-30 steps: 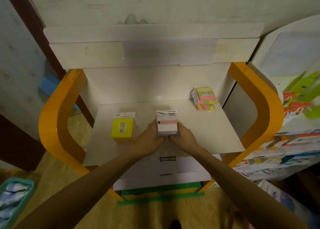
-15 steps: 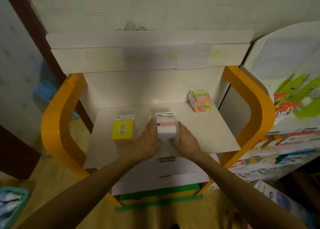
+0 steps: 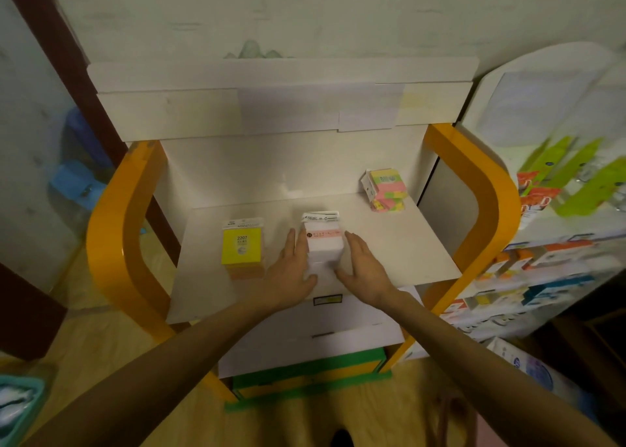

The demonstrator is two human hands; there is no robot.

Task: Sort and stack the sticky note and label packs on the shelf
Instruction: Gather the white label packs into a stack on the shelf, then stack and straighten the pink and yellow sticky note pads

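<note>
I have my left hand (image 3: pixel 294 270) and right hand (image 3: pixel 364 266) flat-fingered against the white stack (image 3: pixel 323 243) mid-shelf (image 3: pixel 406 243), grasping nothing, with the yellow stack (image 3: pixel 241 250) and pink-green stack (image 3: pixel 387 190) apparently sorted, so little seems left.

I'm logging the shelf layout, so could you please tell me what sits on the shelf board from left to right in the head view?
Yellow pack stack → left hand → white pack stack → right hand → pink-and-green pack stack.
</note>
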